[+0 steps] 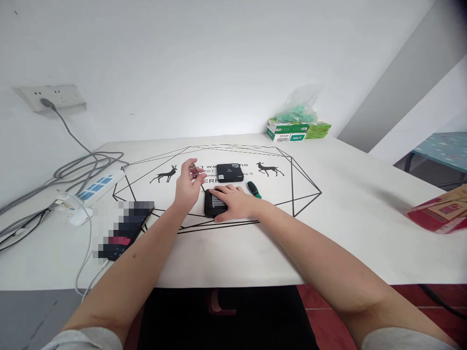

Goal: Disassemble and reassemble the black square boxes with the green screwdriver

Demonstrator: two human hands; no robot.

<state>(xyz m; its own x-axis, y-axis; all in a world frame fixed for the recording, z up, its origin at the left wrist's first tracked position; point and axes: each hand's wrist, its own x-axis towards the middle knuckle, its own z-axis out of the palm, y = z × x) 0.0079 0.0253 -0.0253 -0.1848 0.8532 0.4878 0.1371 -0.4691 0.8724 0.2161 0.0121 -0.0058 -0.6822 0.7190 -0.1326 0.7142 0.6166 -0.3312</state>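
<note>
A black box-shaped device (210,206) with a printed label lies on the table in front of me. My right hand (235,201) rests over its right side, the fingers along the far part and the thumb at the near edge. Just behind and left of that device, my left hand (190,182) is raised with its fingers curled toward the thumb. Something small and shiny seems to be among those fingers, too small to name. A second black box (229,172) lies farther back. Right of my right fingers is a short green-and-black screwdriver-like handle (253,188).
At left are a power strip (97,187), coiled grey cables (87,163) and a partly blurred dark phone-like slab (127,231). Green-and-white boxes (287,129) with a plastic bag (299,107) stand at the back right. A red package (440,211) sits at the far right.
</note>
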